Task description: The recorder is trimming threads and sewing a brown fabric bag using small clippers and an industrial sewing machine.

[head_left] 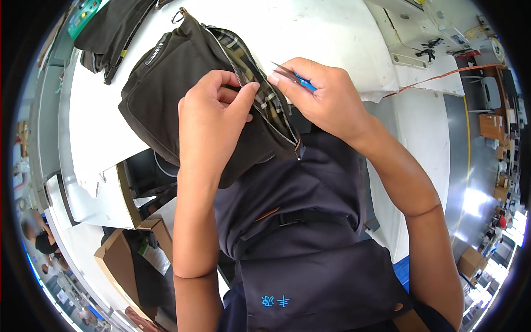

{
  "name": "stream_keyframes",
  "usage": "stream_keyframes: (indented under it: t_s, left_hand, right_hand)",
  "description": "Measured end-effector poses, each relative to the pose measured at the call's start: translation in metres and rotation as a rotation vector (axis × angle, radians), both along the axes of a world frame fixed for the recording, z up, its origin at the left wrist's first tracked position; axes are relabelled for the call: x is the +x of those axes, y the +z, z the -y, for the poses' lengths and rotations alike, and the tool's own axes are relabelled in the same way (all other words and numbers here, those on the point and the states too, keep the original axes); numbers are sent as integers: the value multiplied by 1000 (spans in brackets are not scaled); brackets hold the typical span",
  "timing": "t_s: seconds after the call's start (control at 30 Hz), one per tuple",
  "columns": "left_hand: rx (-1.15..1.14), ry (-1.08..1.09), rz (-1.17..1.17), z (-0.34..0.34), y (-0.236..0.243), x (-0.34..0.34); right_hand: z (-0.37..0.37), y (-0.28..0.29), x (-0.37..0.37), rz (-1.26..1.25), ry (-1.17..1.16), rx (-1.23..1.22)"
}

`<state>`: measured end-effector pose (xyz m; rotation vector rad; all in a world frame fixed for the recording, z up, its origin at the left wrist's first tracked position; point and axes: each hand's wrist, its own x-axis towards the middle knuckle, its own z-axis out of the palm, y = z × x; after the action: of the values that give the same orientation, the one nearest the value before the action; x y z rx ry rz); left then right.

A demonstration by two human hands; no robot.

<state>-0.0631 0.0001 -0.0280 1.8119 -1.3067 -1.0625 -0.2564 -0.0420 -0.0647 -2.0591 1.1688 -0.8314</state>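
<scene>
A dark brown fabric bag (166, 77) with an open zipper and a plaid lining (251, 74) lies on the white table (99, 127). My left hand (213, 119) pinches the bag's edge by the zipper, thumb and fingers closed on the fabric. My right hand (321, 94) holds small thread snips with a blue handle (296, 77), their metal tips pointing at the zipper opening just beside my left fingertips.
More dark fabric pieces (110, 30) lie at the table's far left. A sewing machine area with black scissors (428, 52) is at the upper right. Cardboard boxes (119, 260) stand below the table on the left. My dark apron (310, 238) fills the lower middle.
</scene>
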Motion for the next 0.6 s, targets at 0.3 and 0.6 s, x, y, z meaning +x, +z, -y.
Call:
stream_keyframes:
  t_s: [0.3,0.6]
  left_hand:
    - [-145,-2,-368,-7,-35,19]
    - [-180,-12,-368,-8,-42,18]
  right_hand:
    - [9,-10,26,141,94,-125]
    - [15,-3,30,-116,201,-399]
